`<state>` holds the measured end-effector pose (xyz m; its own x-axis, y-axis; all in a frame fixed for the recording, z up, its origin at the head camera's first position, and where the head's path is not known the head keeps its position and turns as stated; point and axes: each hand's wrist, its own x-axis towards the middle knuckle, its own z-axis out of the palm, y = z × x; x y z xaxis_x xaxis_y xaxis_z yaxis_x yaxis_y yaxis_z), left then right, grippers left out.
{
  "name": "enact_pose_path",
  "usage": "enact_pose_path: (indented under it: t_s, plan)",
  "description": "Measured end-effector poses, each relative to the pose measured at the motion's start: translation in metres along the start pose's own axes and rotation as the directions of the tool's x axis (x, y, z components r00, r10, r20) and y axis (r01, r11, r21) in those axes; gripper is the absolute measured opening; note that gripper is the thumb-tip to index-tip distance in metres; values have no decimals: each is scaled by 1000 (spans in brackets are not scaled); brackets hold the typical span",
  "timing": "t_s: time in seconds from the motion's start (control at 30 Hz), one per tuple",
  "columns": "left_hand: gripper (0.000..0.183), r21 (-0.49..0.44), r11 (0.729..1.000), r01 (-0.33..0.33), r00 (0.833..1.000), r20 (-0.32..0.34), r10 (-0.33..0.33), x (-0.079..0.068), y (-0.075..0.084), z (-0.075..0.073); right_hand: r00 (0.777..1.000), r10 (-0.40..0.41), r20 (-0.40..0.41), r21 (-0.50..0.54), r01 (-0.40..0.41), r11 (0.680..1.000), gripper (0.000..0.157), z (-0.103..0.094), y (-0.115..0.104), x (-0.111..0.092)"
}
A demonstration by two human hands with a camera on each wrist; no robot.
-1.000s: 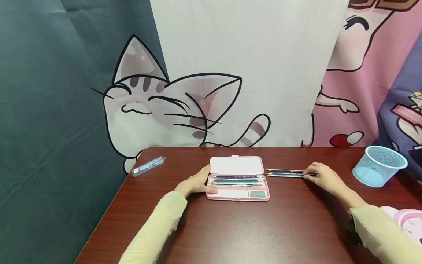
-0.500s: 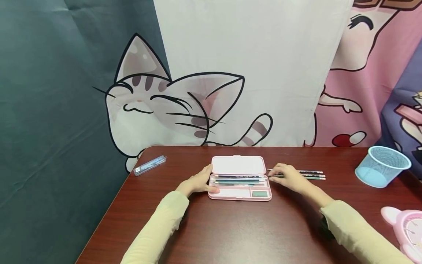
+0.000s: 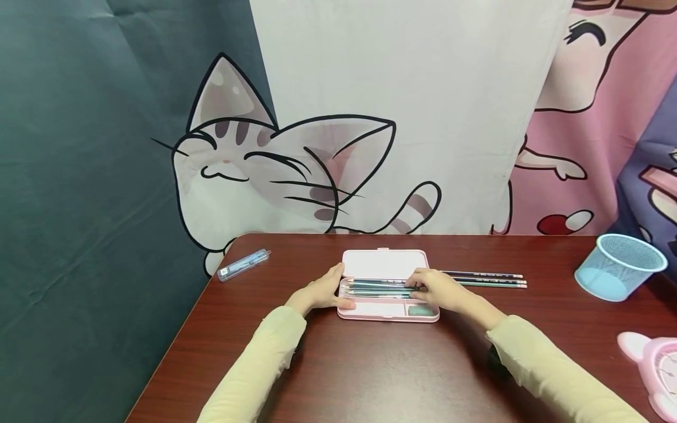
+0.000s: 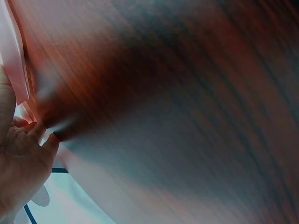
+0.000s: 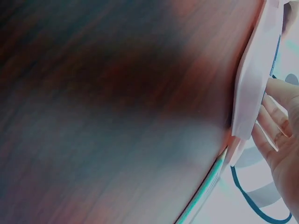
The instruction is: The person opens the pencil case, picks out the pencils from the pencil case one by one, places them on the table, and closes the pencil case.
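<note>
A pink pencil case (image 3: 349, 313) lies spread on the table, its lid back. Several pencils (image 3: 376, 292) fill its long compartment; a green eraser (image 3: 418, 309) shows partly at the front right. My left hand (image 3: 319, 291) grips the case's left end, thumb over the front tray and fingers at the back corner; the left wrist view catches this hand (image 4: 25, 158) at the pink edge. My right hand (image 3: 436, 288) reaches over the case's right end, fingertips at the pencils inside. In the right wrist view, this hand (image 5: 285, 135) has loosely extended fingers; no held pencil shows.
Several loose pencils (image 3: 492, 282) lie to the right of the case. A blue mesh pen holder (image 3: 608, 279) stands at the back right. A pink clock (image 3: 653, 370) is at the right edge, and a clear blue narrow box (image 3: 243, 265) at the back left.
My right hand has moved left from the loose pencils on the table to over the pencils in the case. My left hand stays at the case's left end.
</note>
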<state>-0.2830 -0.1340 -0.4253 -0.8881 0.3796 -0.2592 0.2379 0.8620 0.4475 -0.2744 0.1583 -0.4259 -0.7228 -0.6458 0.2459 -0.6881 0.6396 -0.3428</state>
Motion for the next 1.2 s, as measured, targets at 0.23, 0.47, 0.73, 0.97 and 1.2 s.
enact_pose_path:
  t_s: [0.23, 0.47, 0.73, 0.97, 1.2]
  plan:
    - [106, 7, 1000, -12, 1000, 1, 12, 1, 5, 2, 1000, 11, -16, -6, -11, 1000, 13, 0, -1, -1]
    - [107, 6, 1000, -30, 1000, 3, 30, 3, 8, 3, 993, -8, -121, 43, 13, 999, 11, -2, 4, -9]
    - [107, -8, 1000, -22, 1000, -1, 22, 1, 8, 3, 945, -29, -326, 27, 40, 999, 15, -13, 18, -24]
    - [105, -17, 999, -27, 999, -22, 27, -4, 8, 1, 917, -67, -393, -11, 68, 998, 20, -28, 34, -48]
    - [106, -19, 1000, -10, 1000, -22, 9, -4, 5, -2, 890, -70, -451, -23, 67, 998, 19, -40, 57, -83]
